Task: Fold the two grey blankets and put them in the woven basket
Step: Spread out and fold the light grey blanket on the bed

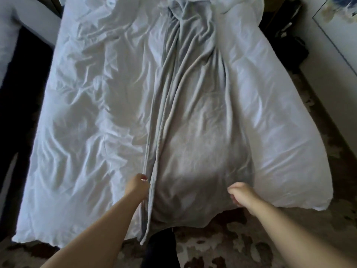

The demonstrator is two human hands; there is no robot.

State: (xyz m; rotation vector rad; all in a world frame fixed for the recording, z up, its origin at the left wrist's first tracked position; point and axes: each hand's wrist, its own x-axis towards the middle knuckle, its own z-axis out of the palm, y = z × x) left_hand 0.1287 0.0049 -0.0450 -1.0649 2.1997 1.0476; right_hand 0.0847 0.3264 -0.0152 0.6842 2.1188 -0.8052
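A grey blanket (193, 105) lies lengthwise down the middle of the bed, bunched at the far end and spread wider at the near end, where it hangs over the bed's foot. My left hand (138, 185) grips the blanket's doubled left edge near the foot of the bed. My right hand (240, 194) has its fingers curled on the blanket's right side close to the near edge. No woven basket and no second blanket can be made out in this view.
The bed is covered by a crumpled white duvet (87, 113). A patterned brown and cream rug (222, 246) lies on the floor at the bed's foot. Dark items (286, 33) sit on the floor at the far right, beside a framed picture (340, 29).
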